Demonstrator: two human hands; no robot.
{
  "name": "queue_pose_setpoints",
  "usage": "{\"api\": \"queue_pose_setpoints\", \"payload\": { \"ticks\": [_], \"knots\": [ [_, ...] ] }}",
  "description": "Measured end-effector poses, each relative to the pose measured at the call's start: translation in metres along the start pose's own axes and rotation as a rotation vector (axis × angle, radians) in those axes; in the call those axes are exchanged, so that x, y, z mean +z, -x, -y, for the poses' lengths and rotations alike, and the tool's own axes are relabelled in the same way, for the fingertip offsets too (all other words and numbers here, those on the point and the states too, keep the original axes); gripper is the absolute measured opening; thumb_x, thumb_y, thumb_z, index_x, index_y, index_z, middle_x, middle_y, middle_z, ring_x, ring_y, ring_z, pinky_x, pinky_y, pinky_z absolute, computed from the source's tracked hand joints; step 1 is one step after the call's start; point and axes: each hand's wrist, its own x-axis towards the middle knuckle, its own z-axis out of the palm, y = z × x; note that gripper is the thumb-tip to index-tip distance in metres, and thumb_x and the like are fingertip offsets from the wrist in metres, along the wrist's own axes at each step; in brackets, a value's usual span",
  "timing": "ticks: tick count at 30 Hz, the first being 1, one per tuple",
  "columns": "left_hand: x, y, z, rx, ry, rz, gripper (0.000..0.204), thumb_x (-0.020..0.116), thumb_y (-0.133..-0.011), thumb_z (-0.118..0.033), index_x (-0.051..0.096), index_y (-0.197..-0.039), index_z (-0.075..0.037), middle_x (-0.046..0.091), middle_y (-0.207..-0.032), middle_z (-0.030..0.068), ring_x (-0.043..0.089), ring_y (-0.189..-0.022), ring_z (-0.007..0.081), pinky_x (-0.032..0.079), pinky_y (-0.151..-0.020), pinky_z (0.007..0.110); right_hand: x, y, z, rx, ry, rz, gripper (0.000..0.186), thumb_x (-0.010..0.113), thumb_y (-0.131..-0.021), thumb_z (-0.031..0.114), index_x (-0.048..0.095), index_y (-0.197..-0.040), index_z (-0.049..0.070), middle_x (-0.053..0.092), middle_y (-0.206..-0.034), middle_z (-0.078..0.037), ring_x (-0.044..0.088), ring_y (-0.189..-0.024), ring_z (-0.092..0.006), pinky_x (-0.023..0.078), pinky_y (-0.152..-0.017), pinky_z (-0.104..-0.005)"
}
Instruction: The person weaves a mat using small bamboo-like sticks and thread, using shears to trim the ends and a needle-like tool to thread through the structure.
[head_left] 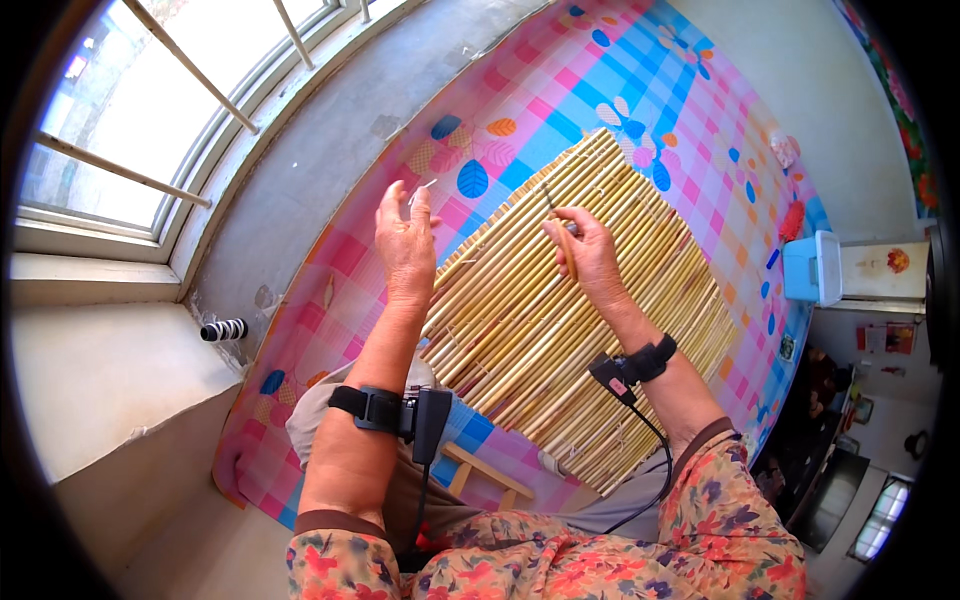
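My left hand (405,240) is raised at the mat's left edge over the checked floor covering, fingers curled around a small thin white piece (428,188), hard to make out. My right hand (585,245) grips a slim pointed tool (550,200) with a wooden-looking handle, its dark tip pointing up over the mat. The mat (530,370) of many pale yellow canes lies before me, partly over my lap, with small loose bits of tie showing among the canes. Dark straps with boxes and cables are on both forearms.
Left are a barred window (120,100), a ledge (120,390) and a black-and-white coiled item (223,329). The pink-blue checked covering (700,150) surrounds the mat. Right are a blue plastic bin (805,268) and red fuzzy item (791,221). A small wooden frame (475,465) lies near my legs.
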Motion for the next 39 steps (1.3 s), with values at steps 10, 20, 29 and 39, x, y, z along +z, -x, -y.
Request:
{"api": "queue_pose_setpoints", "payload": {
  "ticks": [10, 20, 29, 39],
  "knots": [
    [-0.012, 0.021, 0.010, 0.282, -0.716, 0.415, 0.013, 0.070, -0.081, -0.013, 0.068, -0.091, -0.005, 0.062, -0.096, 0.0145, 0.063, -0.087, 0.0322, 0.050, -0.077, 0.040, -0.030, 0.071, -0.034, -0.340, 0.549, 0.065, 0.027, 0.069, -0.084, 0.011, 0.062, -0.108, 0.001, 0.059, -0.091, -0.011, 0.064, -0.080, -0.0210, 0.054, -0.072, -0.0311],
    [-0.001, 0.028, 0.036, 0.354, -0.751, 0.517, 0.014, 0.068, -0.077, -0.011, 0.066, -0.091, -0.011, 0.059, -0.104, 0.0115, 0.056, -0.102, 0.0317, 0.046, -0.083, 0.044, -0.023, 0.089, -0.045, -0.385, 0.668, 0.096, 0.030, 0.069, -0.083, 0.013, 0.060, -0.111, 0.006, 0.059, -0.094, -0.012, 0.065, -0.081, -0.0266, 0.055, -0.072, -0.0344],
    [0.005, 0.027, 0.035, 0.356, -0.665, 0.411, 0.010, 0.069, -0.078, -0.012, 0.065, -0.086, -0.007, 0.062, -0.095, 0.0099, 0.060, -0.095, 0.0308, 0.049, -0.080, 0.042, -0.021, 0.092, -0.047, -0.460, 0.818, 0.100, 0.035, 0.072, -0.081, 0.015, 0.059, -0.112, 0.008, 0.056, -0.093, -0.012, 0.064, -0.078, -0.0296, 0.055, -0.069, -0.0378],
    [0.015, 0.025, 0.039, 0.372, -0.854, 0.387, 0.011, 0.065, -0.082, -0.016, 0.062, -0.088, -0.007, 0.060, -0.095, 0.0111, 0.057, -0.095, 0.0324, 0.046, -0.081, 0.045, -0.017, 0.091, -0.043, -0.500, 0.851, 0.099, 0.035, 0.072, -0.079, 0.013, 0.058, -0.110, 0.007, 0.055, -0.092, -0.011, 0.063, -0.079, -0.0293, 0.055, -0.069, -0.0382]
  ]
}}
